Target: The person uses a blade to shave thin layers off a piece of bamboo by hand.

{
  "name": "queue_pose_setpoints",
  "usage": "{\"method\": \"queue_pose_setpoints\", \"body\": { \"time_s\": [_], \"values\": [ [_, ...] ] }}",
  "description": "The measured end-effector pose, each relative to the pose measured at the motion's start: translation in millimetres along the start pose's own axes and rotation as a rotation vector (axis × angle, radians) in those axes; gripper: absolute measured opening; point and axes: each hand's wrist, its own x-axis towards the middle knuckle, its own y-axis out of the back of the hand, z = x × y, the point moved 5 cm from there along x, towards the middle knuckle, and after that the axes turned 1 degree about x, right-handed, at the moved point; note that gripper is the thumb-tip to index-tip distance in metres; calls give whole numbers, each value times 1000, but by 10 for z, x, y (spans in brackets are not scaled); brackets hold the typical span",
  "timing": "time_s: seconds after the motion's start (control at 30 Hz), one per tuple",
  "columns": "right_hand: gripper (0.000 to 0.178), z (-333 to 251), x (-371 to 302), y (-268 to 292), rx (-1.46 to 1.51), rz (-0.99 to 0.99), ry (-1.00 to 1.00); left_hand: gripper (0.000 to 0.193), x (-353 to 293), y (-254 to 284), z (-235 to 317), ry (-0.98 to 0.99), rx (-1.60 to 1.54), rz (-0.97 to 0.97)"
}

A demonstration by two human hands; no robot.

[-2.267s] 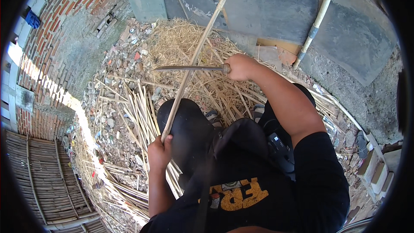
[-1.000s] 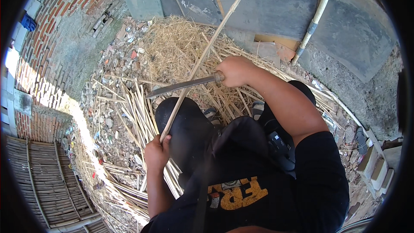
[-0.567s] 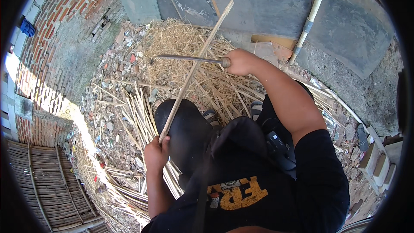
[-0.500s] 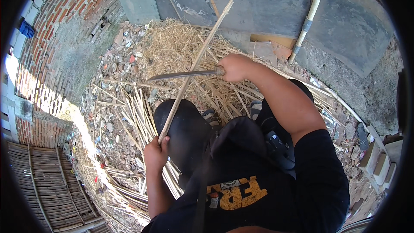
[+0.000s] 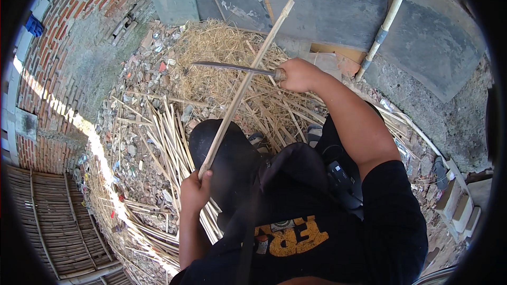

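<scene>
My left hand is closed around the lower end of a long, pale bamboo strip, which slants up and away to the right past my left knee. In my right hand is the handle of a machete, its dark blade pointing left. The blade crosses the strip along its upper half and appears to lie against it. Beneath them, a heap of curly straw-coloured shavings spreads over the ground. Beside my left leg lies a pile of similar split strips.
A brick wall rises at the left, with a slatted bamboo panel below it. Grey boards and a slanting pipe stand at the far side. Rubble covers the ground. A small wooden step-like stand is at the right.
The machete and my right hand have moved away from me, farther up the strip. The strip has shifted slightly right at its far end, while my left hand keeps its hold.
</scene>
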Motion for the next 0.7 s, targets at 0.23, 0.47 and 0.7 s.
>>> {"method": "queue_pose_setpoints", "body": {
  "time_s": [0.23, 0.47, 0.7],
  "values": [
    [37, -200, -30, -79, 24, -185, 105, 48, -11, -74, -131, 38, -51, 0],
    [41, 240, 135, 19, 112, 25, -37, 50, 24, -23, -32, 27, -36, -18],
    [34, -284, -40, -281, -110, -173, 192, 53, 27, -22, -59, 47, -30, -70]
  ]
}}
